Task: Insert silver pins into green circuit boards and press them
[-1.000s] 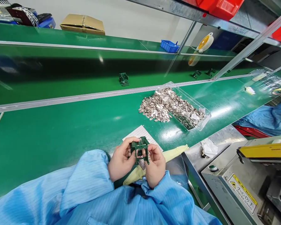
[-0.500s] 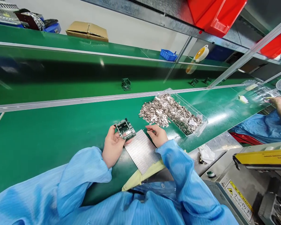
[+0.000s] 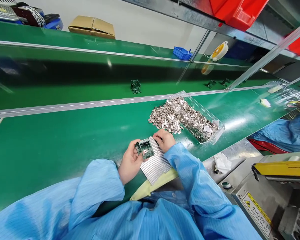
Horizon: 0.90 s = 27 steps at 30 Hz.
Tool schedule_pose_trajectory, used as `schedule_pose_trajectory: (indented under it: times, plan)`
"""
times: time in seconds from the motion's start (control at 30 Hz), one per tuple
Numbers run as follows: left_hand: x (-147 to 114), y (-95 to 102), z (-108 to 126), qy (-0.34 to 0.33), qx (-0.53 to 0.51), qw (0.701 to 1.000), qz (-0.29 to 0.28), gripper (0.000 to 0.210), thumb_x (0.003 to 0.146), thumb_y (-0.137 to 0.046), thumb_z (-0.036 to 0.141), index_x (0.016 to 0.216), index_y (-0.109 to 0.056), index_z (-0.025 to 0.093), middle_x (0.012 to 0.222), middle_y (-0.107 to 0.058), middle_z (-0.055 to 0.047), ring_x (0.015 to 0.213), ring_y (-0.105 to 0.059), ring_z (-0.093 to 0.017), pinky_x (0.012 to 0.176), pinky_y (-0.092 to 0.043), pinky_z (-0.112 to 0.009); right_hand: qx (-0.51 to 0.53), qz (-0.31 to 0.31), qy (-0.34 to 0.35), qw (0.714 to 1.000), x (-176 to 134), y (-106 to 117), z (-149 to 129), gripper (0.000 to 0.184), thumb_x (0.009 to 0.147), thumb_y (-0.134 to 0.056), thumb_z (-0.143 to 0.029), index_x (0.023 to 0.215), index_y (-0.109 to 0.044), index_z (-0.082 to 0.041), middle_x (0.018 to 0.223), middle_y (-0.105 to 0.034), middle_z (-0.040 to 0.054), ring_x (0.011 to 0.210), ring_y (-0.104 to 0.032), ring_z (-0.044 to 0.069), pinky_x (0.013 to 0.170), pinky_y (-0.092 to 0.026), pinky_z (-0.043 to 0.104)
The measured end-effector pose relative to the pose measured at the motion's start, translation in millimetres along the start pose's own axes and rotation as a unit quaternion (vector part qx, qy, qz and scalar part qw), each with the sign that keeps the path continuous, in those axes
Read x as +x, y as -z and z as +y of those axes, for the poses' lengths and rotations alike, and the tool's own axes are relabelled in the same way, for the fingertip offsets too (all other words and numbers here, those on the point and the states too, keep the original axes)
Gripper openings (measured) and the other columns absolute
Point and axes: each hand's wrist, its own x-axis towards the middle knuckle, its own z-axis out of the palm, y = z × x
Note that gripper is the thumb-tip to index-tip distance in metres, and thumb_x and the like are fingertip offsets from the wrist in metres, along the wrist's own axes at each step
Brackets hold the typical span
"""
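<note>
My left hand [image 3: 131, 162] is closed on a green circuit board assembly [image 3: 145, 148] with a square opening, holding it by its left side over a silvery ridged sheet [image 3: 155, 166]. At the sheet's upper right edge, my right hand [image 3: 165, 139] has its fingers pinched together; whatever lies between the fingertips is too small to make out. Just beyond that hand spreads a heap of small metal pieces [image 3: 165, 116]. The heap runs into a clear plastic tray [image 3: 218, 135], which is full of the same pieces. Yellow cloth-like material [image 3: 150, 188] lies under the sheet's near edge.
Green boards [image 3: 135, 86] sit on the lane behind a metal rail [image 3: 90, 104]. On the shelf above are a cardboard box [image 3: 92, 26] and a blue bin [image 3: 182, 53]. At right stand a machine with a yellow bar [image 3: 282, 169] and a co-worker's blue sleeve [image 3: 285, 131].
My left hand has moved right with the circuit board, bringing it over the sheet's upper left part. My right hand has shifted slightly left and up, its fingers drawn closer together.
</note>
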Motion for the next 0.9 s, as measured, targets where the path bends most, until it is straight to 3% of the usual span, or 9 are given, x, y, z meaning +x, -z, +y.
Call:
schedule_pose_trajectory:
  times: [0.27,0.53,0.73,0.9]
  plan:
    - [-0.7,0.1,-3.5,0.009,0.025,1.0,0.003,0.05,0.069,-0.072,0.028,0.108,-0.041,0.02,0.104,-0.062,-0.006,0.094,-0.066,-0.022,0.072,-0.06,-0.032,-0.08,-0.038,-0.005,0.996,3.9,-0.5,-7.6,0.013,0.088,-0.053,-0.017,0.081,-0.064,-0.019,0.084,-0.059,0.0042,0.077,-0.054,0.017,0.07,-0.039,0.027]
    - [2.6,1.3,-1.8,0.025,0.052,0.998,-0.001,0.047,0.068,-0.065,0.023,0.109,-0.042,0.021,0.106,-0.064,-0.006,0.095,-0.067,-0.022,0.07,-0.06,-0.032,-0.102,-0.083,-0.008,0.991,20.0,2.9,-5.0,0.01,0.083,-0.059,-0.015,0.083,-0.067,-0.02,0.078,-0.061,0.0001,0.065,-0.053,0.013,0.062,-0.038,0.024]
    - [4.7,2.8,2.2,0.054,0.074,0.996,-0.002,0.047,0.066,-0.065,0.023,0.107,-0.042,0.02,0.104,-0.064,-0.006,0.093,-0.067,-0.022,0.066,-0.06,-0.03,-0.096,-0.108,0.021,0.989,23.7,-0.5,-4.5,0.018,0.088,-0.054,-0.012,0.093,-0.07,-0.02,0.093,-0.064,0.0034,0.086,-0.059,0.015,0.075,-0.041,0.024]
    - [3.9,2.6,4.6,0.072,0.084,0.994,0.004,0.045,0.068,-0.071,0.026,0.104,-0.044,0.02,0.102,-0.065,-0.005,0.094,-0.067,-0.021,0.068,-0.06,-0.027,-0.093,-0.151,0.035,0.984,31.5,1.8,-10.5,0.016,0.087,-0.053,-0.01,0.09,-0.068,-0.015,0.09,-0.063,0.0062,0.082,-0.057,0.017,0.072,-0.04,0.025]
